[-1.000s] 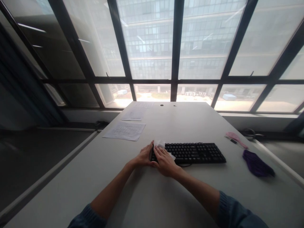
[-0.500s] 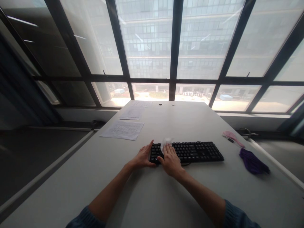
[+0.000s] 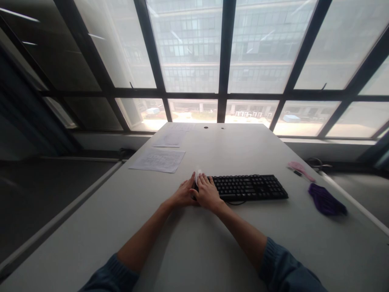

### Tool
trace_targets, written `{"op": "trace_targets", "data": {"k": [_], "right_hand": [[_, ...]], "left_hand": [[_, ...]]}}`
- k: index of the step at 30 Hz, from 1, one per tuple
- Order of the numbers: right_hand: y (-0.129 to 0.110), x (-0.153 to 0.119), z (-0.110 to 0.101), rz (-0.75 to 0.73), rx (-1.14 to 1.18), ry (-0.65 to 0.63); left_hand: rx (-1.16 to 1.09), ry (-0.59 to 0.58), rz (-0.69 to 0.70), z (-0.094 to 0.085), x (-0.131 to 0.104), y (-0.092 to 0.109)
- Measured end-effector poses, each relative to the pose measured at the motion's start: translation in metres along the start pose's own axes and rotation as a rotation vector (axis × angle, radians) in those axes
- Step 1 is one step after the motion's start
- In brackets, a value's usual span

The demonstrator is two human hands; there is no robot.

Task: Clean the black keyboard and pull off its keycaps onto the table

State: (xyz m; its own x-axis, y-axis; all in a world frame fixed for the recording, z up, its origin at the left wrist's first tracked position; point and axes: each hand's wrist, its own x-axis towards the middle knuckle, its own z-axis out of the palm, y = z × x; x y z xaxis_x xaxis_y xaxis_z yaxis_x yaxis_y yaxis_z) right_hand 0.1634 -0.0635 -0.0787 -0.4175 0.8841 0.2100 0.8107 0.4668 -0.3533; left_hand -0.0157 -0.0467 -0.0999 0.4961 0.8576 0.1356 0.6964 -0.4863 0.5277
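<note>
My right hand lies flat, fingers stretched and thumb out to the side, over a white tissue at the left end of the black computer keyboard, which sits on the white table. My left hand touches that same end; I cannot tell whether it clamps it. Printed sheets lie beyond, to the left; a purple cloth lies right of the keyboard.

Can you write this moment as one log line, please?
left hand: at left end of keyboard | right hand: on tissue, over same end | papers: ahead, left | purple cloth: right of keyboard
</note>
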Motion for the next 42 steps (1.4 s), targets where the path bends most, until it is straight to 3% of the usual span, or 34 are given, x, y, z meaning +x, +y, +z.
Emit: {"op": "trace_targets", "data": {"k": [8,14,20,24,30,34,42], "right_hand": [[-0.004,-0.002,-0.003,-0.072,-0.018,-0.007],[0.009,-0.024,-0.013,-0.064,-0.063,0.011],[0.040,-0.053,-0.022,0.122,-0.134,0.094],[0.032,-0.059,-0.012,0.274,-0.127,0.143],[-0.013,-0.059,0.001,-0.071,-0.070,0.104],[-0.015,-0.064,-0.006,-0.164,-0.067,0.067],[0.037,-0.066,-0.014,0.300,-0.167,0.162]], "left_hand": [[0.024,0.011,0.015,0.000,0.001,-0.003],[0.012,0.040,0.042,0.002,0.000,-0.009],[-0.003,0.106,0.127,0.004,0.002,-0.014],[0.017,0.125,0.139,0.006,0.004,-0.018],[0.035,0.125,0.171,0.009,0.003,-0.019],[0.033,0.125,0.152,0.007,0.002,-0.016],[-0.017,0.120,0.144,0.008,0.002,-0.019]]}}
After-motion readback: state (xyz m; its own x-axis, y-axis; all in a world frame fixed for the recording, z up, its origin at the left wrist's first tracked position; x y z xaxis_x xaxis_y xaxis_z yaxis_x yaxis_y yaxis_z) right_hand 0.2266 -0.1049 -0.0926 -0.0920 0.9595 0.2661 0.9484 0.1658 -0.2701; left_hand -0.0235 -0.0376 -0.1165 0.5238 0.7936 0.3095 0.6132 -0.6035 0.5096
